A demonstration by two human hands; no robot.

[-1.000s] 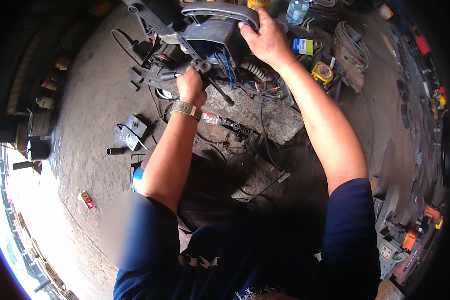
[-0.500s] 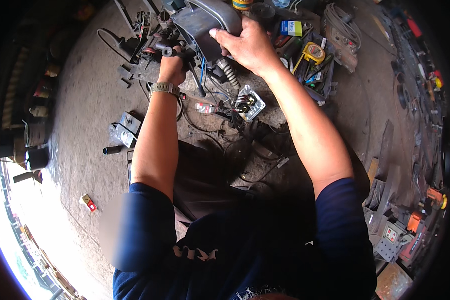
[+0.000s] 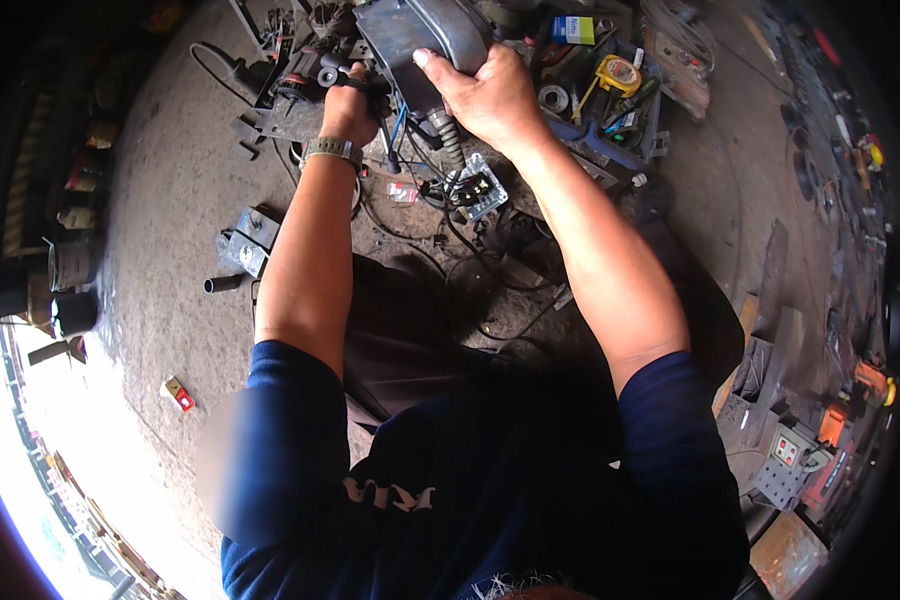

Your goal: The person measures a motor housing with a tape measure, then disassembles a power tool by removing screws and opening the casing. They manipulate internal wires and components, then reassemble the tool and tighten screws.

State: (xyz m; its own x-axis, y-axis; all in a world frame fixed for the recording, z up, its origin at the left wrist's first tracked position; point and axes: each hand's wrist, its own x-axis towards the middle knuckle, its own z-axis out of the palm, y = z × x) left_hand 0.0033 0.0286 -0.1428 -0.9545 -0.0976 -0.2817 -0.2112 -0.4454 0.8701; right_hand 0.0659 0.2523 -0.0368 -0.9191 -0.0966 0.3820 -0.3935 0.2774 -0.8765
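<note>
From where I watch, the far left of the concrete floor [image 3: 150, 300] shows a small red and white box [image 3: 178, 393] lying alone near the bright edge, and further up a short dark metal tube [image 3: 222, 284] beside a grey metal bracket block [image 3: 248, 242]. Moving right, my left hand [image 3: 348, 100], with a metal-banded wristwatch [image 3: 332, 149] at the wrist, has its fingers closed around a black handle-like part [image 3: 365, 85] on the left side of the machine; I cannot tell exactly what that part is. Just right of it sits the grey curved metal housing [image 3: 410, 40] of the machine, resting on the floor at the top of the view, with blue and black wires [image 3: 400, 130] hanging from its underside. My right hand [image 3: 485, 95] lies on that housing with its fingers spread and pressed over the lower right edge, gripping it. Below the two hands a small clear plastic connector block [image 3: 478, 188] lies on the floor among loose black cables. Further right stands a blue tool tray [image 3: 610, 150] with a yellow tape measure [image 3: 618, 75] in it, and at the lower right edge a grey box with red buttons [image 3: 785, 455] sits well apart from the hands.
</note>
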